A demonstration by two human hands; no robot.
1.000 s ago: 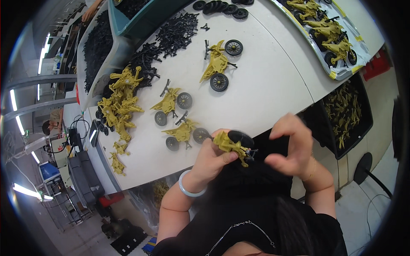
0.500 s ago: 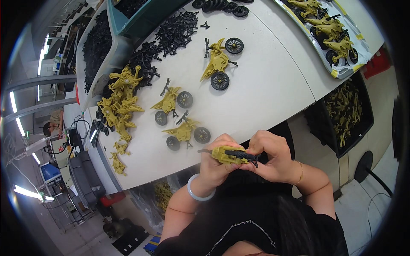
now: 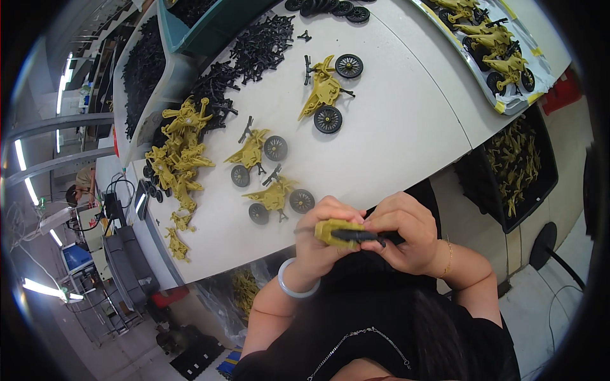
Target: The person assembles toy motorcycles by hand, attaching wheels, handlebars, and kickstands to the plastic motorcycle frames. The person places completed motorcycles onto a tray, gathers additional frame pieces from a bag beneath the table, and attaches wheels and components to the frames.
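Note:
Just off the table's near edge, a yellow toy motorcycle (image 3: 332,233) with a black wheel is held between my two hands. My left hand (image 3: 316,253) is closed round the yellow body's left end. On the other side, my right hand (image 3: 410,233) pinches the toy near the black wheel, its fingertips partly hiding the parts there. The wheel is blurred. Beyond my left hand lie two yellow toy motorcycles with black wheels, a nearer one (image 3: 274,195) and a farther one (image 3: 250,151). Another toy motorcycle (image 3: 325,91) lies farther back.
Yellow motorcycle bodies (image 3: 180,152) are heaped at the table's left, beside a pile of small black parts (image 3: 262,47). Loose black wheels (image 3: 318,8) lie at the far edge. A tray (image 3: 504,106) of motorcycles sits far right; a black crate (image 3: 508,223) of yellow parts stands below.
The held toy motorcycle has turned slightly, its wheel now blurred and the dark bar at its left end harder to see. Both hands keep their hold in nearly the same place.

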